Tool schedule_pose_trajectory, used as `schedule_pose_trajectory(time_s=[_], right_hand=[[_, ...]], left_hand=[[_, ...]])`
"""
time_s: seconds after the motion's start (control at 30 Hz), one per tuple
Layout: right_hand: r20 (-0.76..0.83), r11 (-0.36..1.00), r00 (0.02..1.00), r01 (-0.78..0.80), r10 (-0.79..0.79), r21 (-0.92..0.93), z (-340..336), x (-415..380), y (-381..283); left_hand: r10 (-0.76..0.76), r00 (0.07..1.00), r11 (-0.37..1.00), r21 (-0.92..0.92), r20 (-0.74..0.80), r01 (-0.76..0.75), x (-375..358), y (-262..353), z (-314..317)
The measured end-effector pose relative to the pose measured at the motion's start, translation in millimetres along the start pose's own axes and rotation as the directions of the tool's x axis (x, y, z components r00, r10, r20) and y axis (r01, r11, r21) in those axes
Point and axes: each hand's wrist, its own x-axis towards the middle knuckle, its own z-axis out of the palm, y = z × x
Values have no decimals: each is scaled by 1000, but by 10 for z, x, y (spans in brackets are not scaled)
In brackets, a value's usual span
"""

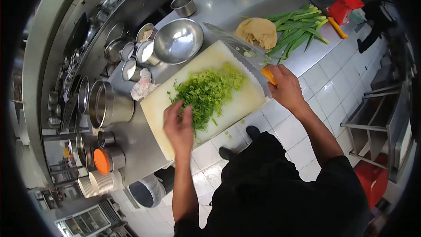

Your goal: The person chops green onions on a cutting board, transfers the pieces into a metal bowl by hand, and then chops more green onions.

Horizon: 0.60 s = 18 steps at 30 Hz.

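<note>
A steel counter (210, 8) bears board (154, 116), bowl (177, 39), scallions (296, 28).

Clearest way in is over the near edge of the cutting board (157, 110), with bare strips along its left margin and near corner, though the left hand (179, 125) occupies part of that lane beside the chopped greens (206, 92). Far right side barred by the knife (232, 38), handle in the right hand (286, 87), blade between board and tan bundle (256, 30); bare steel counter (215, 6) beyond the tip. Left flank crowded: large bowl (178, 41) hard by the board, small containers (153, 60), crumpled rag (142, 86), deep pot (123, 109).
</note>
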Motion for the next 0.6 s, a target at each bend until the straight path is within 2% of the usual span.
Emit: schedule_pose_trajectory(time_s=[0.03, 0.07, 0.1, 0.13, 0.23, 0.3, 0.43, 0.6], right_hand=[[5, 999, 999, 40, -40, 33, 20, -8, -4], [5, 994, 997, 82, -82, 68, 54, -9, -16], [-1, 986, 992, 127, -128, 104, 87, 12, -38], [58, 982, 987, 139, -147, 125, 101, 30, -96], [223, 965, 950, 179, -220, 193, 48, 56, -353], [297, 949, 914, 209, -276, 237, 6, 106, -480], [332, 915, 862, 303, -383, 268, -44, 129, -486], [406, 914, 819, 357, -406, 194, -483, 157, -364]], left_hand=[[36, 999, 994, 98, 17, -38, 13, 242, 157], [260, 964, 925, 274, 51, -264, -20, 391, 290], [298, 941, 881, 334, 159, -335, -61, 602, 401], [320, 908, 829, 384, 272, -407, -106, 763, 496], [344, 838, 711, 466, 424, -527, -137, 776, 765], [304, 850, 701, 503, 431, -506, -148, 647, 858], [207, 883, 702, 565, 420, -433, -253, 544, 824], [56, 964, 701, 677, 259, -223, -260, 249, 613]])
